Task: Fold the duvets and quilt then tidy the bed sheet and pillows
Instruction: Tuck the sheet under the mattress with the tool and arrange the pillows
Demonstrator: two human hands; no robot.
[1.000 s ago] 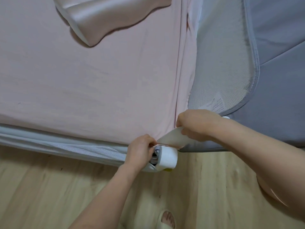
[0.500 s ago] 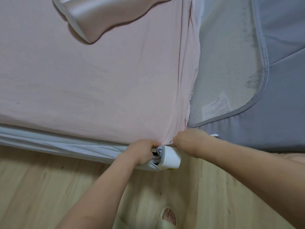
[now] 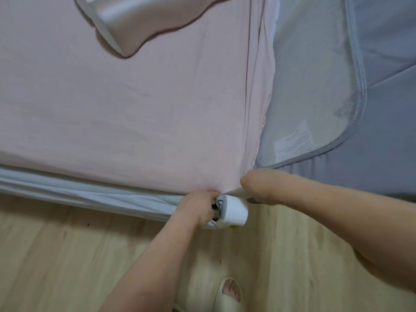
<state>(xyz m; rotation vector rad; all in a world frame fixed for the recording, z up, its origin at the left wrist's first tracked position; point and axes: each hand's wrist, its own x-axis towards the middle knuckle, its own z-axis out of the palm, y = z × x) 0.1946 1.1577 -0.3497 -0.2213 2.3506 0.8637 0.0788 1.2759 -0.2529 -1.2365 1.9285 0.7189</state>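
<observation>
1. Nearest me: my foot in a pale open-toed slipper (image 3: 227, 297) on the light wood floor (image 3: 56, 255), toes showing.
2. Both my forearms reach forward to the near corner of the bed.
3. My left hand (image 3: 197, 207) is at that corner, knuckles up, fingers curled down into the gap beside a white plastic corner piece (image 3: 234, 211). It looks to be gripping the edge of the pink bed sheet (image 3: 135, 109) there, though the fingertips are hidden.
4. My right hand (image 3: 258, 184) sits just beside it to the right, fingers curled under. A pale flat strip (image 3: 234, 191) comes out from beneath it toward the left hand. I cannot tell what the strip is, nor whether the fingers clench it.
5. The sheet is pulled toward the corner, with creases fanning out from where my hands meet.
6. Below the sheet's near edge runs a light grey-blue band of the bed's side (image 3: 78, 192), along the floor.
7. Right of the sheet, touching its long edge: a grey mesh mat (image 3: 310, 86) with a bound border and a white printed label (image 3: 295, 143) near its near corner.
8. The mat lies on a grey-blue cover (image 3: 387, 136) that runs off to the right.
9. Farthest, at the top edge: a shiny pink pillow (image 3: 144, 21) with pale piping, lying on the sheet, well apart from my hands.
</observation>
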